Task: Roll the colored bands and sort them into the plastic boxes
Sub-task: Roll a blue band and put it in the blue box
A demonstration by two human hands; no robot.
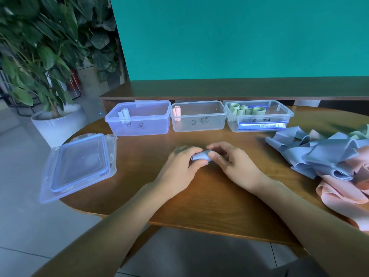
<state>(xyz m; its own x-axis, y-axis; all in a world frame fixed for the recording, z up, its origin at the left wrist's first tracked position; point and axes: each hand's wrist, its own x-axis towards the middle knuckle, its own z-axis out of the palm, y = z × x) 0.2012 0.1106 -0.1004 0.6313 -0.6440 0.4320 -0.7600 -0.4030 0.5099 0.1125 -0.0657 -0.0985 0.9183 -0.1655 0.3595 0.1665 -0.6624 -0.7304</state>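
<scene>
Head view: left hand [182,162] and right hand [225,158] pinch blue roll [200,156], frame centre — nearly rolled. Boxes [198,115] hold few rolls; loose band pile [323,156] at right edge remains — early stage.

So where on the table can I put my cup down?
Bare wood lies between the clear plastic lid and the left hand, and before the three boxes. The right edge is crowded with loose blue and pink bands.

Wooden table [209,196] with three plastic boxes [198,115], stacked lids [79,166], loose colored bands [327,156].
</scene>
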